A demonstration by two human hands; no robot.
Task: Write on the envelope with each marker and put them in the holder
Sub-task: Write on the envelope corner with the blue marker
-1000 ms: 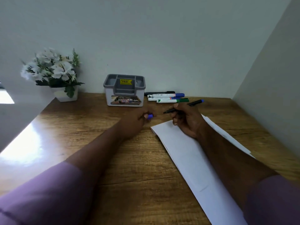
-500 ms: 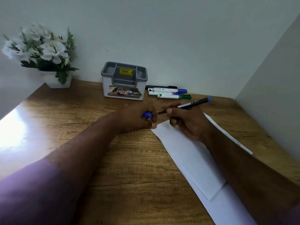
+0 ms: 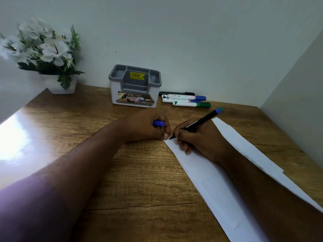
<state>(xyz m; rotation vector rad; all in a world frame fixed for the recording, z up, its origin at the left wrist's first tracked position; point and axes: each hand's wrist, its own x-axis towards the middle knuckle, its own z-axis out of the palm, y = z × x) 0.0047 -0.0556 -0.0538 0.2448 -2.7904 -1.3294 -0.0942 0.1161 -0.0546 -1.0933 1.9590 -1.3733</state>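
Observation:
A long white envelope (image 3: 215, 175) lies diagonally on the wooden desk. My right hand (image 3: 201, 139) rests on it and grips a black marker with a blue end (image 3: 203, 120), its tip touching the envelope's far left corner. My left hand (image 3: 148, 125) is closed around the marker's blue cap (image 3: 158, 123), with a fingertip pressing the envelope's corner. A grey and white holder (image 3: 134, 86) stands against the back wall. Beside it on the right lie several markers (image 3: 185, 100), among them a black, a blue and a green one.
A white pot of white flowers (image 3: 47, 56) stands at the back left corner. Walls close the desk at the back and on the right (image 3: 297, 88). A bright glare (image 3: 15, 138) covers the desk's left side.
The marker's tip has come down onto the envelope's corner, and my left hand has moved right to hold that corner. The view has tilted and drawn closer.

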